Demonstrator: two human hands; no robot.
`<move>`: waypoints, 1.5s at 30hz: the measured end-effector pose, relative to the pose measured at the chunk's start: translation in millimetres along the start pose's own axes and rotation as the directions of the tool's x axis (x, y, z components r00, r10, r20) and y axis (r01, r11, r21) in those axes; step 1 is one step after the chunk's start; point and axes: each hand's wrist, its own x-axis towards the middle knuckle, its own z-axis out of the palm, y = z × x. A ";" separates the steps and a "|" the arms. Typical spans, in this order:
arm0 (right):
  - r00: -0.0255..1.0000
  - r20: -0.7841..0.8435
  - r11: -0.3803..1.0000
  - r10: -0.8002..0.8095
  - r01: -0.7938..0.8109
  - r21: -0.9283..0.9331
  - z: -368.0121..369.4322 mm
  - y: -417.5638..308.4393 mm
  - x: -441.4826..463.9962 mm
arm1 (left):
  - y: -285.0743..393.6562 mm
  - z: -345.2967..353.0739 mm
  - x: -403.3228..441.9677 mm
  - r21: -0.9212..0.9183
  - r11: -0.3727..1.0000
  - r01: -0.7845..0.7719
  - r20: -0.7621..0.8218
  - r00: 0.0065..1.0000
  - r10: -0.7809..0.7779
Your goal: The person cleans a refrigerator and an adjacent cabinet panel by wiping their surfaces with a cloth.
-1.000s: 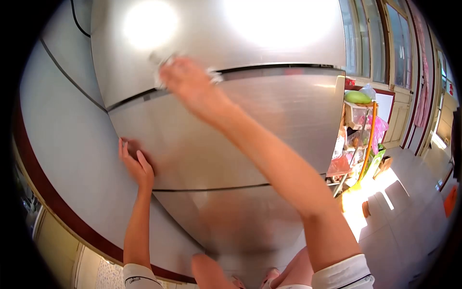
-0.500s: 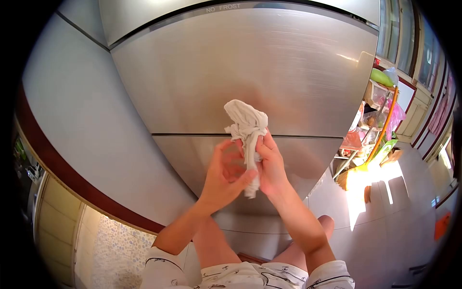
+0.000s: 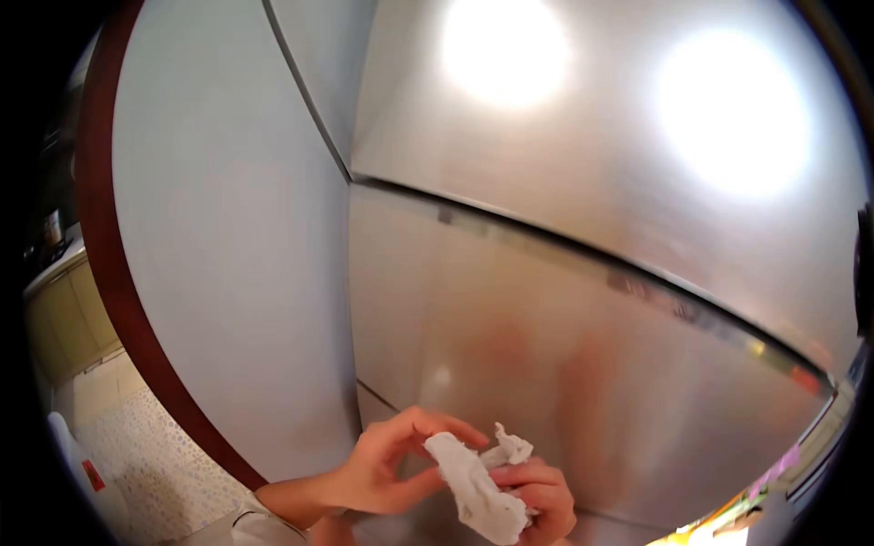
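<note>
A crumpled white cloth (image 3: 478, 491) is bunched between my two hands, low in the view before the refrigerator. My right hand (image 3: 544, 496) is closed around its right part, and a twisted end sticks up above the fingers. From the left, my left hand (image 3: 387, 464) curves in a loose C shape; its fingertips and thumb meet the cloth's left edge. Part of the left fingertips is hidden by the cloth.
The steel refrigerator door (image 3: 592, 118) fills the right side, with a dark gap (image 3: 546, 238) between its doors. A grey side panel (image 3: 237, 227) with dark red trim (image 3: 137, 318) stands left. Cabinets (image 3: 68, 318) and speckled floor (image 3: 168, 437) lie beyond.
My view has swung up and left, so the hands appear lower. The left fingers have come to the cloth's edge, and the cloth's hanging end is now gathered up.
</note>
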 end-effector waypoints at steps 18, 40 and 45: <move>0.858 -0.333 0.862 0.390 -0.468 -0.197 23.0 -43.0 44.3 | 36.5 49.4 24.5 -0.173 0.955 0.241 -0.585 0.755 -0.297; 0.764 -0.539 0.111 -0.355 -0.538 -0.836 -175.0 -173.5 111.3 | 38.2 4.7 166.1 0.785 0.562 0.259 -0.606 0.504 0.615; 0.716 -0.570 0.141 -0.403 -0.566 -0.812 -186.9 -154.8 125.5 | 85.5 -5.1 214.2 0.401 0.847 0.350 -0.914 0.209 0.346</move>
